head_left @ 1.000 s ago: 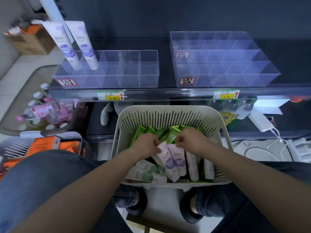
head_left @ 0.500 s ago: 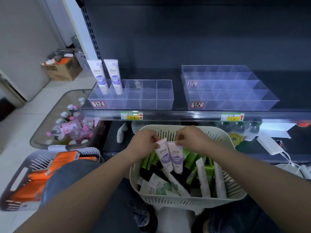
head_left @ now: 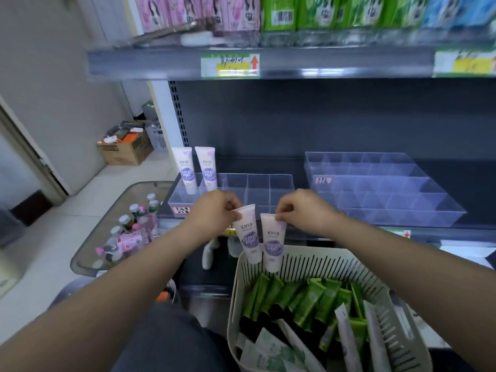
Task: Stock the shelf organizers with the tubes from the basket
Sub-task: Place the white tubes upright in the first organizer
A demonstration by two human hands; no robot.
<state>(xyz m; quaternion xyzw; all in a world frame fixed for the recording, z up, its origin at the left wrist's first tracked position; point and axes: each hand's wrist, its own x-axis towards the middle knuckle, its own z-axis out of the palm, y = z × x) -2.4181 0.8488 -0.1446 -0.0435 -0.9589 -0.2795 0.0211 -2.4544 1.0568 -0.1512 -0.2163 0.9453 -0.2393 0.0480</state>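
My left hand [head_left: 214, 210] pinches the crimped top of a white tube with a purple label [head_left: 248, 237], which hangs cap down. A matching tube [head_left: 273, 245] hangs the same way from my right hand [head_left: 303, 210]. Both tubes are above the far rim of the cream basket [head_left: 397, 312], in front of the left clear organizer [head_left: 257, 189]. Two purple-label tubes [head_left: 197, 170] stand in that organizer's back-left cells. The basket holds several green tubes [head_left: 303, 296] and some white ones [head_left: 346, 336]. A second, stepped clear organizer [head_left: 381, 189] sits to the right with no tubes in it.
An upper shelf [head_left: 268, 63] with pink, green and blue packs overhangs the work area. A grey bin of bottles [head_left: 128, 232] stands on the floor at left, a cardboard box [head_left: 126, 149] behind it. My knee [head_left: 171, 339] is beside the basket.
Both hands have lifted the two purple-label tubes out of the basket and up toward the left organizer. The view has tilted upward, bringing the upper shelf into sight.
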